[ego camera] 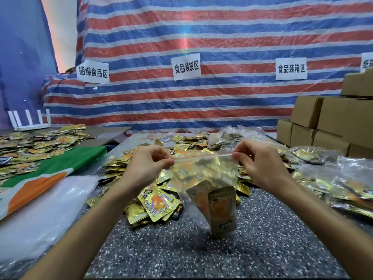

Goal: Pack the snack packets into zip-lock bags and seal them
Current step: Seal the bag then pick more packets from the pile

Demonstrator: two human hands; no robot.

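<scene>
Grip on zip-lock bag (205, 168): the left hand (150, 161) pinches the left end of the bag's top edge between thumb and curled fingers. The right hand (259, 161) pinches the right end in the same way. Between the two pinches the red-lined seal strip is pulled taut and level; whether it is pressed closed cannot be told. Below the grip the clear bag hangs down, with gold snack packets (221, 209) standing upright in its lower part, slightly blurred. Beneath the hands lies the speckled tabletop (201, 253). Behind the bag and under the left hand spreads a pile of loose packets (157, 203).
</scene>
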